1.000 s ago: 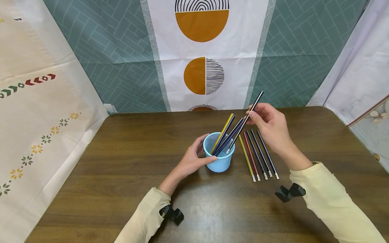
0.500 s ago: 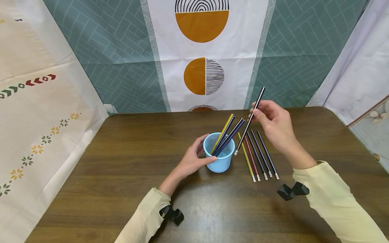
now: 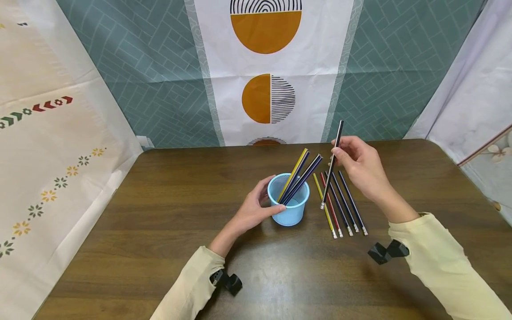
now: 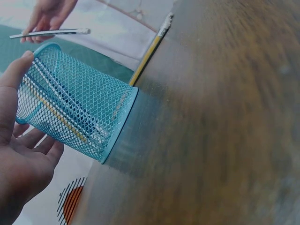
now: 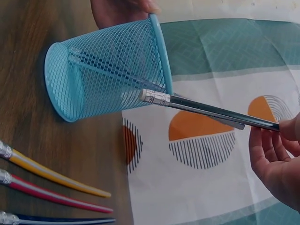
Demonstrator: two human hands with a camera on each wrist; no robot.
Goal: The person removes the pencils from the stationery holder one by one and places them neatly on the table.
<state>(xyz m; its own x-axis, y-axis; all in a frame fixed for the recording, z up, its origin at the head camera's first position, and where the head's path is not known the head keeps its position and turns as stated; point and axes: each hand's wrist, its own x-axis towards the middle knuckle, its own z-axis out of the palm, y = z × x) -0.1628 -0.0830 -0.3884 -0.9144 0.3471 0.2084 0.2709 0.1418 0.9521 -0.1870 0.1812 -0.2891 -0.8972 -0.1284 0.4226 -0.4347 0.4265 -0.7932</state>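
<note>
A light-blue mesh pencil cup (image 3: 291,214) stands upright on the table, with a yellow pencil (image 3: 296,171) and several dark-blue ones leaning in it. My left hand (image 3: 254,205) holds the cup's left side, thumb at the front rim and fingers behind. Raised to the right of the cup, a black-and-white striped pencil (image 3: 332,166) is pinched by my right hand (image 3: 358,164). Its eraser end points down, above the row on the table: a yellow pencil (image 3: 325,205), a red pencil (image 3: 332,204) and several dark-blue pencils (image 3: 353,204). In the left wrist view, fingers lie around the mesh cup (image 4: 77,101).
The brown wooden table (image 3: 180,213) ends at a hanging green-and-white cloth (image 3: 160,80) at the back. A cream patterned cloth (image 3: 52,169) hangs on the left, a pale one (image 3: 480,89) on the right. Each wrist carries a small black camera (image 3: 388,252).
My right hand has drawn the striped pencil out of the cup and moved it rightward, over the row of pencils; the pencil now stands steeper. The left hand and cup stay put.
</note>
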